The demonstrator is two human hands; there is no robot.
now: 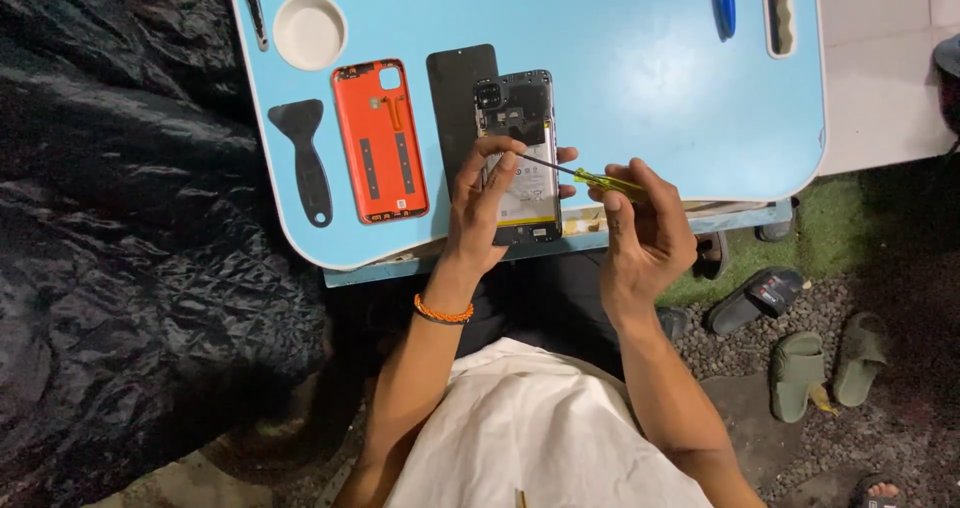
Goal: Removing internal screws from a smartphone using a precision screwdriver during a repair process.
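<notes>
My left hand (483,203) grips an opened phone body (520,128) with its battery and circuit board exposed, held just above the light blue table (640,78). My right hand (640,233) holds a yellow-handled screwdriver (600,179), its thin metal tip touching the phone's left middle by my left fingers. An orange back cover (380,140) lies inside-up to the left. A black screen panel (455,93) lies between the cover and the phone.
A black plastic pry tool (308,158) lies left of the orange cover. A white round dish (310,31) sits at the table's back left, a blue tool (724,0) at the back right. Black sheeting covers the left; sandals (800,368) lie on gravel at right.
</notes>
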